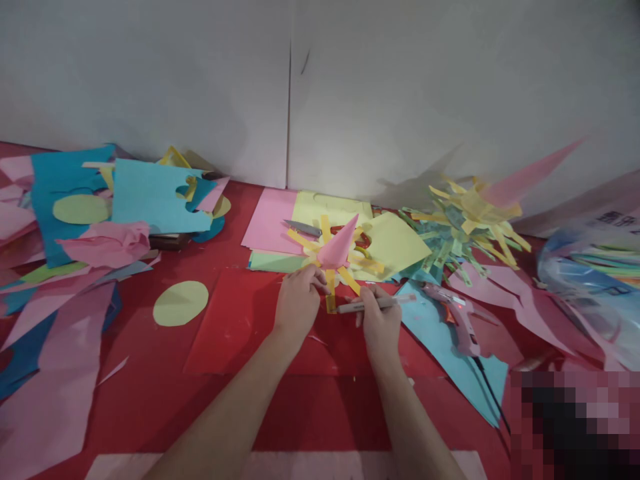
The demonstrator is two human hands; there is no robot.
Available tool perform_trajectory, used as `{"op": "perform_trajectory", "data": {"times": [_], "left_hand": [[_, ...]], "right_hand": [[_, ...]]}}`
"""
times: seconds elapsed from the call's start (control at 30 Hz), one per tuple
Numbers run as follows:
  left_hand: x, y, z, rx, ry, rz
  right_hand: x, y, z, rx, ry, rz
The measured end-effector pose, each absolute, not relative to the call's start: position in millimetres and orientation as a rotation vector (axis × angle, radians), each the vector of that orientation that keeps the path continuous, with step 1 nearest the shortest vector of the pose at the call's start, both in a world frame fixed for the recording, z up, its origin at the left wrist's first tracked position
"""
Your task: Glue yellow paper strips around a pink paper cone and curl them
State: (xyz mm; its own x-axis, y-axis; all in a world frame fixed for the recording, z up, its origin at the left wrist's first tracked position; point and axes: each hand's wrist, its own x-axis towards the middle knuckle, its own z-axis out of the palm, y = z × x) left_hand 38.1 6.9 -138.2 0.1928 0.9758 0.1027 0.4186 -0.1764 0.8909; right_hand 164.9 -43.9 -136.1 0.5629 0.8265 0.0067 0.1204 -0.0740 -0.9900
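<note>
A pink paper cone [339, 247] stands on a yellow paper piece with strips [325, 230] spreading out around it. My left hand [301, 299] is at the near left side of this piece, its fingers curled at the base of a strip; what they pinch is too small to make out. In my right hand [379, 318] is a grey pen [363, 305], held nearly level, its tip pointing left at the end of a near yellow strip [331, 297]. Scissors with red handles [364, 237] lie behind the cone, partly hidden.
Red sheets [240, 320] lie under the hands. A pink glue gun [463, 320] with a lit red light rests on blue paper [440, 340] at right. Paper scraps [70, 347] fill the left; a second cone craft [480, 207] and a plastic bag [590, 267] are back right.
</note>
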Motion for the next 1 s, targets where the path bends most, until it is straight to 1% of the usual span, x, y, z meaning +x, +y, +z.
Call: {"op": "perform_trajectory", "data": {"times": [0.4,0.6,0.73,0.87,1.0], "left_hand": [[37,7,-142,1.708,1.310,0.928],[38,8,-144,1.675,1.325,0.926],[37,6,-141,1.669,1.358,1.060],[36,5,-137,1.634,1.461,1.249],[35,8,-138,1.606,1.557,1.316]], "right_hand": [[165,-44,-139,-1.518,-0.780,0.676],[164,-47,-133,-1.470,-0.730,0.319],[165,-44,-132,-1.540,-0.797,0.131],[166,-42,-136,-1.538,-0.913,0.138],[169,-41,-143,-1.501,-1.037,0.154]]}}
